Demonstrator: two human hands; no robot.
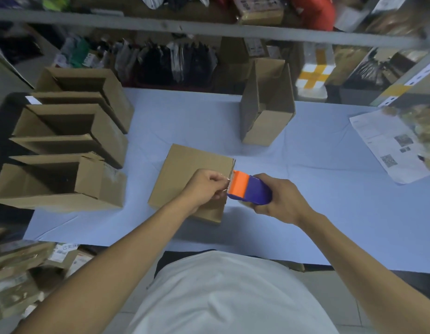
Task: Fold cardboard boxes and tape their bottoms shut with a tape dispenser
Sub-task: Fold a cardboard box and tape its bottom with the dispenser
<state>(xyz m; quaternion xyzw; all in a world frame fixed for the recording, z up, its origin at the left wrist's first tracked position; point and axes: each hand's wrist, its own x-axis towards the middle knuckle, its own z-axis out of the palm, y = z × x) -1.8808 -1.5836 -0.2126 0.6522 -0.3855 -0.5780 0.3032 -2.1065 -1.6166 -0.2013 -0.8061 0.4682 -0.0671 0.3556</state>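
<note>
Blue-covered packing table (329, 189): several assembled boxes (71, 131) stand aside, while left hand (205, 186) pinches tape at the dispenser (249, 190) gripped by right hand (280, 197), above the folded box (185, 169), taping evidently outstanding.

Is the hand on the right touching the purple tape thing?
Touching. The head view shows the right hand with its fingers wrapped around the tape dispenser.
</note>
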